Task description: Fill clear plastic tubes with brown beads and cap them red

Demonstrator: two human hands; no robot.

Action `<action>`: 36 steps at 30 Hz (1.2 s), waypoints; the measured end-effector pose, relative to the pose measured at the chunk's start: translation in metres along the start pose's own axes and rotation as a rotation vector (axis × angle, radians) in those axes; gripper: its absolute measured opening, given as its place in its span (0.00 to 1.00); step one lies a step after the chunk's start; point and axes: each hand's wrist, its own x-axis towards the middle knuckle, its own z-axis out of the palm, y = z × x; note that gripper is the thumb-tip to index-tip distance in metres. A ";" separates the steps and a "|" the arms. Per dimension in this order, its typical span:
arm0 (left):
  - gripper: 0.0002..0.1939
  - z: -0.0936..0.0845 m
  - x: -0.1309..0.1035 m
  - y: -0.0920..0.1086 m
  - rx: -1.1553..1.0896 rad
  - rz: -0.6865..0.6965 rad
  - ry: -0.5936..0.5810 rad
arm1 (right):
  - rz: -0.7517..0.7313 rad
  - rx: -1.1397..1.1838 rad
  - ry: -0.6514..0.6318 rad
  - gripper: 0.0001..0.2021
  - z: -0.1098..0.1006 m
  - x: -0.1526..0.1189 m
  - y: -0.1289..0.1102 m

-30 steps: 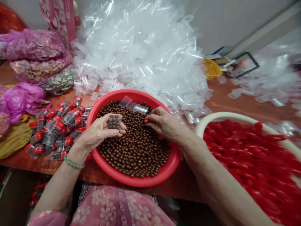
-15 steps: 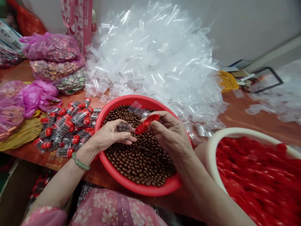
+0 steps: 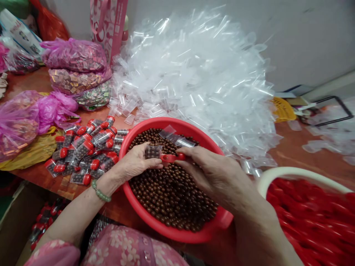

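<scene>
Clear container meets red cap

Left hand (image 3: 133, 162) clamped on the filled clear container (image 3: 153, 152), above red basin (image 3: 177, 236). Likely light, stiff, slippery; best pinched by its broad faces. Red cap (image 3: 172, 159) at its right end, pinched by right hand (image 3: 216, 171).

Indoor light, moderate and fairly even; source out of view. Hard white glare streaks over the heaped clear plastic tubes (image 3: 199, 74), whose middle washes into pale haze. Pinpoint highlights on the round, glossy brown balls (image 3: 163, 203), darker in shade beside my right hand (image 3: 206, 171). Grey wall (image 3: 310, 40) dull, smooth. Deep shadow under the reddish-brown table (image 3: 291, 142). Small clear tube of balls (image 3: 153, 152) in my left hand (image 3: 135, 160) reads fairly clearly; red plastic cap (image 3: 168, 158) in my right, slightly soft. Glossy red plastic pieces (image 3: 310, 221), lower right, smeared. Wide-angle stretch towards edges.
</scene>
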 end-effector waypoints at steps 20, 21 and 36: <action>0.21 -0.011 0.000 -0.004 0.117 -0.062 -0.294 | 0.129 0.501 0.060 0.12 0.020 0.017 0.018; 0.21 -0.012 0.000 -0.004 0.108 -0.062 -0.303 | 0.131 0.506 0.064 0.12 0.021 0.019 0.016; 0.17 -0.007 -0.001 0.003 0.183 -0.061 -0.212 | -0.019 0.335 -0.042 0.10 0.007 0.023 0.027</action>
